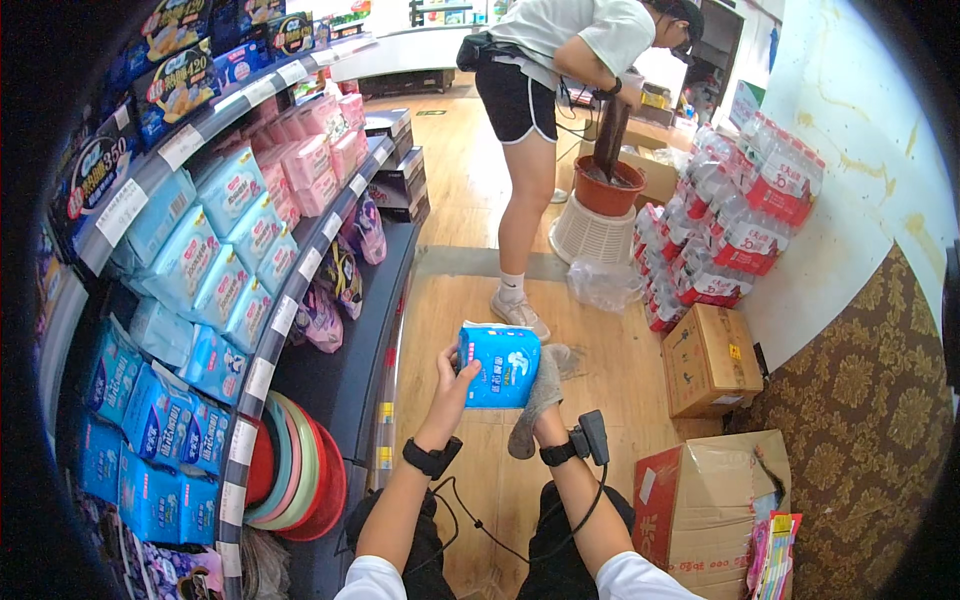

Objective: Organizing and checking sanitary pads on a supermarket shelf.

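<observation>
In front of me I hold up a blue plastic pack of sanitary pads point(504, 367). My left hand point(452, 394) grips its left side, with the thumb across the printed front. A grey cloth point(541, 401) is wrapped over my right hand point(549, 421) and lies against the pack's right edge; most of those fingers are hidden under it. Similar blue packs point(154, 424) stand in rows on the lower shelf to my left, with light-blue packs point(199, 259) and pink packs point(311, 157) on the same tier further along.
A person point(540, 82) bends over a reddish-brown bucket point(609, 196) on an upturned white basket point(592, 236), hands on a dark cloth point(611, 135). Shrink-wrapped bottles point(742, 217) and cardboard boxes point(712, 360) line the right. Coloured round plastic basins point(307, 472) sit low at left. A cable joins my wrist straps.
</observation>
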The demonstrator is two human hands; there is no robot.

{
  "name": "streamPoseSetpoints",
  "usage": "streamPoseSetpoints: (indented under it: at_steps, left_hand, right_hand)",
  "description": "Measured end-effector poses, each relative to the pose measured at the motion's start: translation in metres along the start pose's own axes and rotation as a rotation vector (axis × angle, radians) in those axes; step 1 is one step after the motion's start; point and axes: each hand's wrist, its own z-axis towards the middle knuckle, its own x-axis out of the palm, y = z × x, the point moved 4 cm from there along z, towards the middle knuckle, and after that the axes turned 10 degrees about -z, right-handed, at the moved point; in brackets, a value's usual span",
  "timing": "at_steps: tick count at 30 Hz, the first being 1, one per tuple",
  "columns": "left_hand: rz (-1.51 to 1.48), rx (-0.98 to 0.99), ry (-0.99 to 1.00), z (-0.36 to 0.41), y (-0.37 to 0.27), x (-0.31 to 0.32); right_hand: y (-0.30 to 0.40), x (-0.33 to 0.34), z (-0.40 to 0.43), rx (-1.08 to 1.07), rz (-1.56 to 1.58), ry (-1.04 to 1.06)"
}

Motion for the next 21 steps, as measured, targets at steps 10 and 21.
streamPoseSetpoints:
  at_steps: [10,21]
  left_hand:
    - [-0.028,0.000,0.001,0.003,0.006,-0.003]
    - [-0.011,-0.018,-0.003,0.002,0.007,-0.001]
  right_hand:
    - [0.000,0.009,-0.002,0.172,0.110,0.024]
    - [0.021,0.015,-0.022,0.046,-0.070,-0.059]
